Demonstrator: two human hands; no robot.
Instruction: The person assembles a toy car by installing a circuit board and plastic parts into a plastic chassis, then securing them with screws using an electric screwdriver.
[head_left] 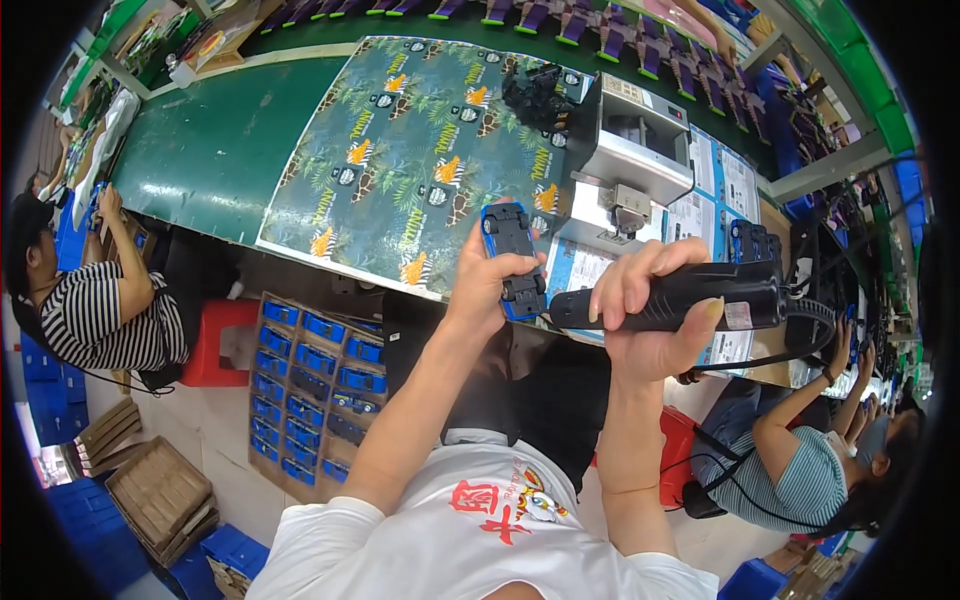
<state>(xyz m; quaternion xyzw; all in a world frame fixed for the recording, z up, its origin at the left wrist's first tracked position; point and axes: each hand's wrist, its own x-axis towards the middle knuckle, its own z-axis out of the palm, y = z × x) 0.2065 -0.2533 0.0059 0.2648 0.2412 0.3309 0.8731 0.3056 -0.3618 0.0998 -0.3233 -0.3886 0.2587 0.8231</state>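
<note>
Left hand (485, 275) grips an upturned blue toy car (514, 260); right hand (650, 310) holds a black electric screwdriver (680, 297) at its underside, fastening seemingly underway

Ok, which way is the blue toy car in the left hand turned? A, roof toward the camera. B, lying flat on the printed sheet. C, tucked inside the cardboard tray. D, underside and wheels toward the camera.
D: the left hand holds the blue toy car up with its black underside and wheels facing the camera, beside the black power screwdriver in the right hand.

Both forearms raised; left hand (487, 278) and right hand (650, 310) curled tight, gripping.
</note>
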